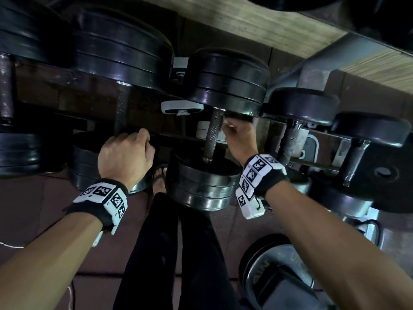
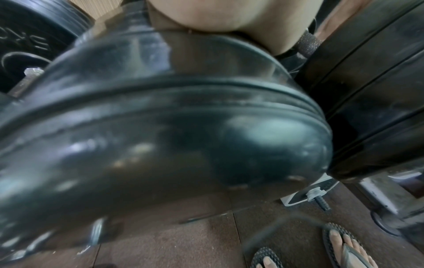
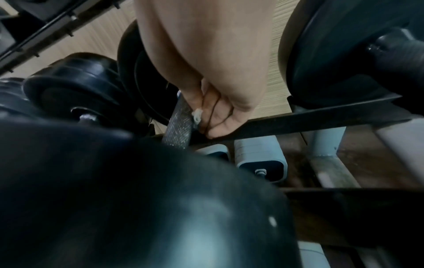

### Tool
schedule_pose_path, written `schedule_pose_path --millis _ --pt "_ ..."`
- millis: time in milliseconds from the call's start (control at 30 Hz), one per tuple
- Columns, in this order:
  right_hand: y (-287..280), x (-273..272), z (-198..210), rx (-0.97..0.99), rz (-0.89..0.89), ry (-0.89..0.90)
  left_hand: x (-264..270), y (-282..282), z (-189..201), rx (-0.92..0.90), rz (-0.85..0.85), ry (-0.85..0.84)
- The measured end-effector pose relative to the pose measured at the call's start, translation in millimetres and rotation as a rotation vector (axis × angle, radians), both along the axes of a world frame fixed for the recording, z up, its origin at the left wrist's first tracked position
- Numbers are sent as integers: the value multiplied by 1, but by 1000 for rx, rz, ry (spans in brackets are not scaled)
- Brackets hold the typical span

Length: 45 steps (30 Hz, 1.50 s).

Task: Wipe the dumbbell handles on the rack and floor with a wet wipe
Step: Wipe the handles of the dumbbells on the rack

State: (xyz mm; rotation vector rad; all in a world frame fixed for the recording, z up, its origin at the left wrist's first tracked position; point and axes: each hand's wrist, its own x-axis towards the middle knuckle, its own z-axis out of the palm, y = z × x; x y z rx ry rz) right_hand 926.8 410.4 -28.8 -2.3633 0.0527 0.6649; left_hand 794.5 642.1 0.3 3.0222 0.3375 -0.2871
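Observation:
Black dumbbells lie across a rack. The middle dumbbell's knurled steel handle (image 1: 214, 133) (image 3: 180, 125) runs between its far and near plates. My right hand (image 1: 230, 128) (image 3: 206, 116) pinches a small white wet wipe (image 1: 226, 125) (image 3: 197, 113) against the right side of that handle, near its far end. My left hand (image 1: 127, 153) (image 2: 218, 16) sits on the neighbouring dumbbell to the left. Its fingers curl over the near end of that darker handle (image 1: 121, 108), above the near plate (image 2: 160, 127). The fingertips themselves are hidden.
More dumbbells fill the rack to the right (image 1: 290, 139) and left (image 1: 6, 86). A rack rail (image 3: 321, 116) crosses under the handles. A chrome-rimmed weight (image 1: 274, 271) lies on the floor at my right. My legs (image 1: 178, 253) and sandalled feet (image 2: 344, 244) stand close to the rack.

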Motion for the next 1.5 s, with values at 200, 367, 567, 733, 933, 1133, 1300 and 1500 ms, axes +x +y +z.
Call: schedule_pose_path --millis 200,367,567,733,933,1133,1300,1500 --pt "-29 -40 14 -28 251 281 0 1 -1 -4 -7 4" --pt "-15 -17 23 -34 13 -115 -1 1 0 -23 -4 -19" --pt "4 -28 27 -120 154 -112 -1 1 0 -24 -2 -16" --pt "-14 -53 34 -29 394 77 -1 1 0 -27 -1 -20" --pt "-2 -17 30 5 153 -414 -2 1 -1 -32 5 -27" --pt "-16 -25 13 67 403 -283 -2 1 -1 -32 9 -17" --pt "-25 -35 19 154 500 -65 -1 0 1 -18 5 -3" --pt "0 -3 19 12 259 -618 -1 1 -1 -11 2 -14"
